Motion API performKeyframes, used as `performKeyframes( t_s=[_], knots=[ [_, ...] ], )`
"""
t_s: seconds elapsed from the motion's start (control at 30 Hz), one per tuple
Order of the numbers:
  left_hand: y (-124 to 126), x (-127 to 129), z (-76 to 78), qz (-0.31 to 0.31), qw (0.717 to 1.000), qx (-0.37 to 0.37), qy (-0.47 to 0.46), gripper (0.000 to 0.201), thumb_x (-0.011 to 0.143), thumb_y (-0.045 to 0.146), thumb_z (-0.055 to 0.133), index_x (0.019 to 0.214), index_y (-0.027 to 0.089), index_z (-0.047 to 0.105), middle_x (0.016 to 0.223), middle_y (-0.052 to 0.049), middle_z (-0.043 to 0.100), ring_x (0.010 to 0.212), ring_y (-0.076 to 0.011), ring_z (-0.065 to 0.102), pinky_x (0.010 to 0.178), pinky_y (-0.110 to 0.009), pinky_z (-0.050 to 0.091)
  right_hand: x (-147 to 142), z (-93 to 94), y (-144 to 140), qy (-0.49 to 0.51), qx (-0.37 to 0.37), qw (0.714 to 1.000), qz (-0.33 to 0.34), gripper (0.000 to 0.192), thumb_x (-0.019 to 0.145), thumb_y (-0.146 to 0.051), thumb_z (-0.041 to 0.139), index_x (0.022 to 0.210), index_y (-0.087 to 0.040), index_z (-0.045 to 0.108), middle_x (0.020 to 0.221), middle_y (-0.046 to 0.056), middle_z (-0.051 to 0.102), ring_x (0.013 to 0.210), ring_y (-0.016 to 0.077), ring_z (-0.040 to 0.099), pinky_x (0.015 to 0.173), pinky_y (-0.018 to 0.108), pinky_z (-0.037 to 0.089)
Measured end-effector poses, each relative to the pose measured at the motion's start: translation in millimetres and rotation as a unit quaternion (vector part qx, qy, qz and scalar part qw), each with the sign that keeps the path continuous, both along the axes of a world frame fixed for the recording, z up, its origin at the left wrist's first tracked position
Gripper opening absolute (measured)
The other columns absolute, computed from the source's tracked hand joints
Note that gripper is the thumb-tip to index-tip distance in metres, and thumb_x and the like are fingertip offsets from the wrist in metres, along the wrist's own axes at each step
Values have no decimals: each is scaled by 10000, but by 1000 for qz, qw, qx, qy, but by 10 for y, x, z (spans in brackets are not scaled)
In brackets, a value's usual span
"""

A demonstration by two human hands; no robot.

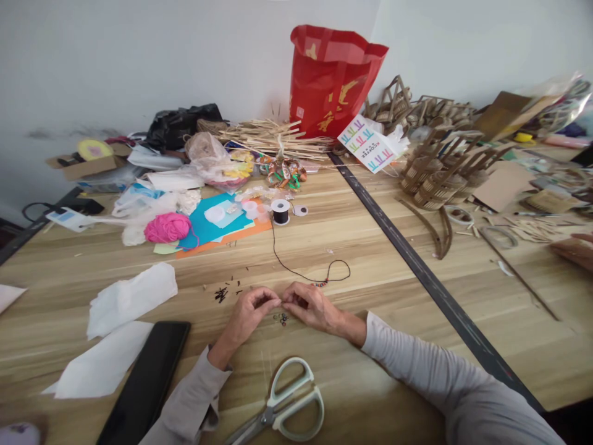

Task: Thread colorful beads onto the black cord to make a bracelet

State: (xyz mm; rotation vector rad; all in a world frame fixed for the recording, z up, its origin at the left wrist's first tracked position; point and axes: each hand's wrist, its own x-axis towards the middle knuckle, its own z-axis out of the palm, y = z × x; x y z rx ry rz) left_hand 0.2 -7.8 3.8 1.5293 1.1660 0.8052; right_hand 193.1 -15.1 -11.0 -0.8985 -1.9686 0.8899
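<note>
My left hand (248, 313) and my right hand (315, 307) meet above the table with fingertips pinched close together. A black cord (287, 267) runs from a spool (280, 212), loops on the right and passes behind my right hand, whose fingers appear closed on its end. Small coloured beads (319, 284) are strung on it beside that hand. Whatever my left fingertips pinch is too small to make out. Just below the fingers lie several loose beads (281, 319). Short dark pieces (221, 294) are scattered left of my left hand.
White-handled scissors (296, 408) lie nearest me, with a black phone (146, 383) and white paper (132, 296) to the left. Pink yarn (167, 228) and coloured sheets (217, 222) sit farther back. A red bag (333, 86) stands behind. Another person's hand (574, 250) shows at the right edge.
</note>
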Motion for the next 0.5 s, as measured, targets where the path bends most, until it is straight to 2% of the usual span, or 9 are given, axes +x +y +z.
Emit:
performKeyframes(
  t_s=[0.2, 0.5],
  knots=[
    [3, 10, 14, 4, 1000, 2, 1, 135, 737, 265, 659, 679, 143, 648, 653, -16, 630, 635, -146, 550, 615, -234, 435, 14, 8, 24, -9, 44, 999, 3, 92, 890, -211, 540, 821, -154, 562, 744, 21, 555, 637, 111, 501, 581, 217, 412],
    [1, 6, 19, 2, 1000, 5, 6, 149, 743, 278, 658, 684, 141, 651, 654, -19, 631, 639, -147, 555, 617, -233, 441, 8, 15, 11, 12, 9, 1000, -2, 20, 852, -155, 564, 834, -146, 568, 711, -1, 563, 592, 89, 485, 552, 194, 394]
  ],
)
